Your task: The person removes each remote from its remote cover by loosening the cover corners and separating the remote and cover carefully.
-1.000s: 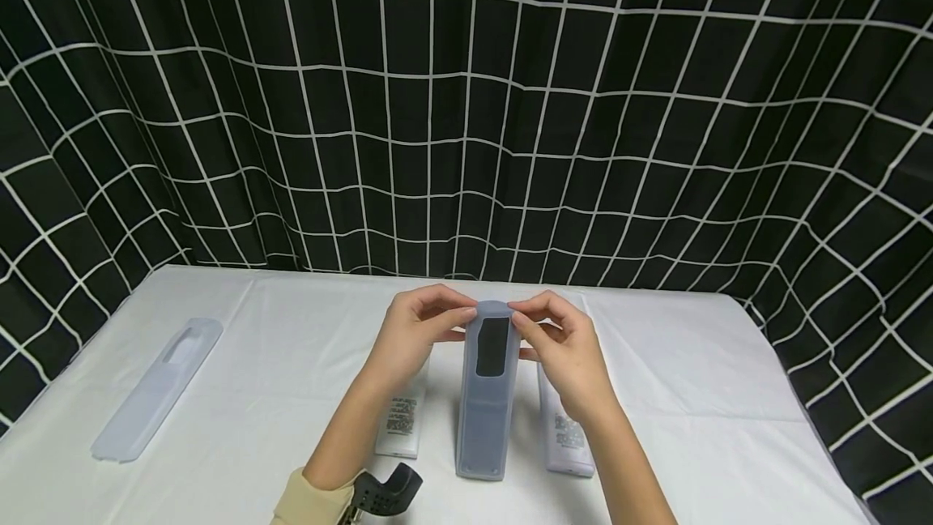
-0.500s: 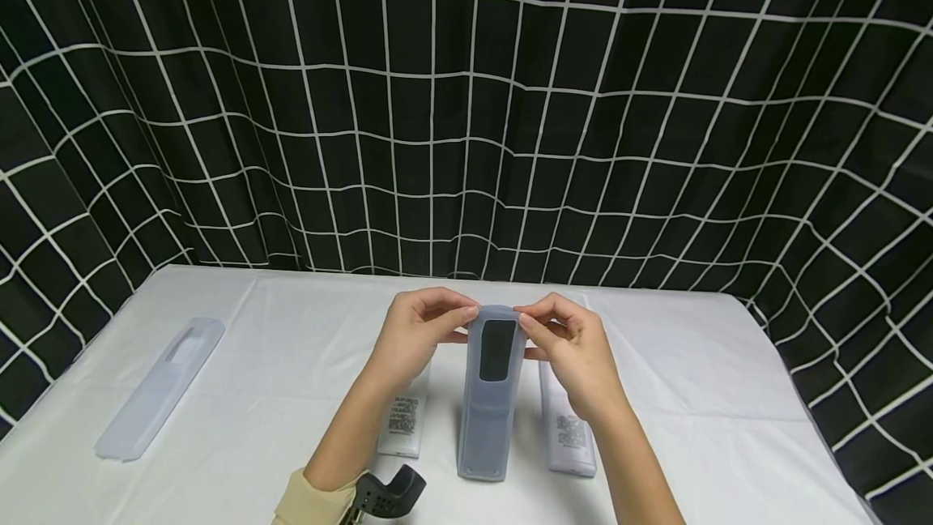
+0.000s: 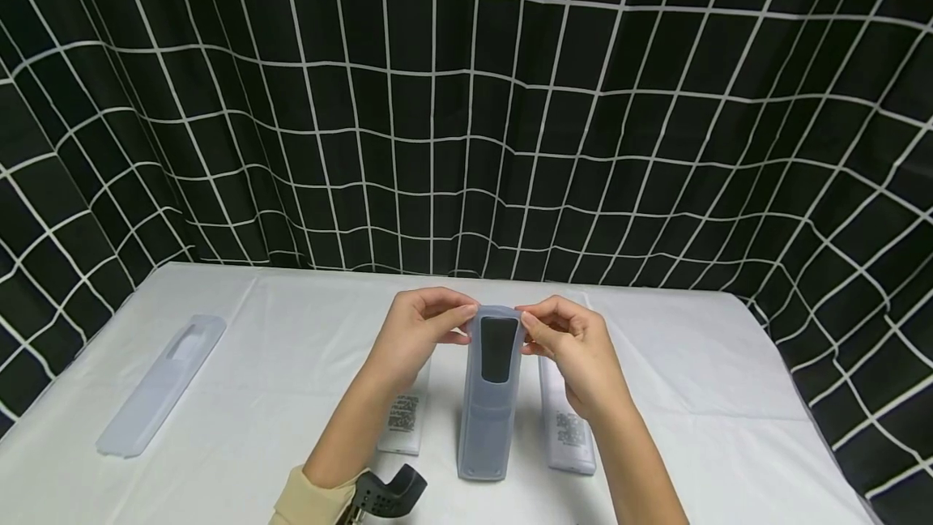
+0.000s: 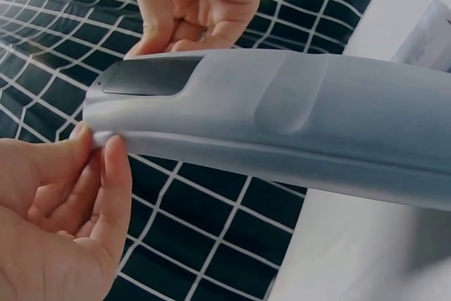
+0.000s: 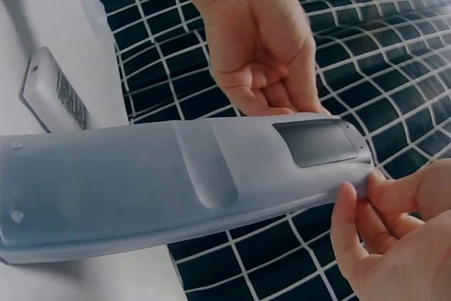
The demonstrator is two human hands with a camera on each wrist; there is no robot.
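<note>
Between both hands is a translucent blue-grey remote control cover (image 3: 487,436) with a dark panel (image 3: 498,348) in its window. Its windowed end is raised, and the long body slopes toward me. My left hand (image 3: 415,339) pinches the upper left corner between thumb and fingertips. On the opposite corner, my right hand (image 3: 576,347) pinches the edge in the same way. The left wrist view shows the cover's side rim (image 4: 282,149) and a shallow hollow (image 4: 292,96) below the window. How much of a remote is inside cannot be told.
White remotes with printed labels lie on either side, one at left (image 3: 402,420) and one at right (image 3: 568,428), partly hidden by my hands. Another translucent cover (image 3: 162,386) lies far left on the white cloth (image 3: 291,395). A black checked curtain (image 3: 466,120) stands behind.
Over the last second, the top of the cover and my right hand have shifted slightly to the right. Both hands keep their pinch on it; the other items lie as before.
</note>
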